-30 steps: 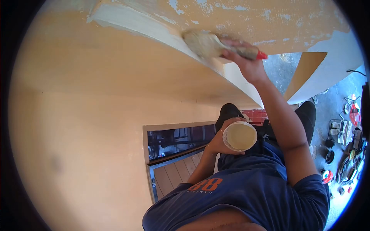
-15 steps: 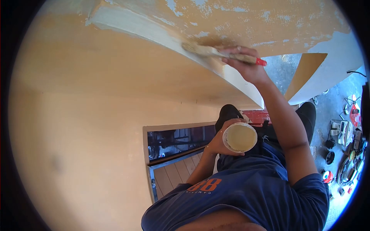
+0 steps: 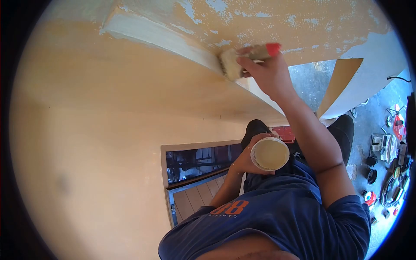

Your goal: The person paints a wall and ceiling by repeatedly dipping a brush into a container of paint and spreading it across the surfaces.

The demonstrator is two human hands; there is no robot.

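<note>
My right hand (image 3: 268, 73) grips a wide paintbrush (image 3: 232, 65) by its handle, whose end is red. The pale bristles press against the corner where the peach wall meets the overhead surface, beside a whitish strip (image 3: 160, 41). Low in front of my body, my left hand (image 3: 248, 157) is wrapped round a round tub of cream paint (image 3: 270, 154). Its rim is smeared, and most of that hand's fingers are hidden behind the tub.
A smooth peach wall (image 3: 95, 143) fills the left side, with a framed window (image 3: 199, 160) low in it. Patchy, flaking paint (image 3: 260, 21) covers the upper surface. On the floor at right lie shoes, pots and other clutter (image 3: 385, 173).
My right hand has swung the brush round: its red end has risen and moved left, and the bristles have moved right and down along the corner. My left hand holds the tub in place.
</note>
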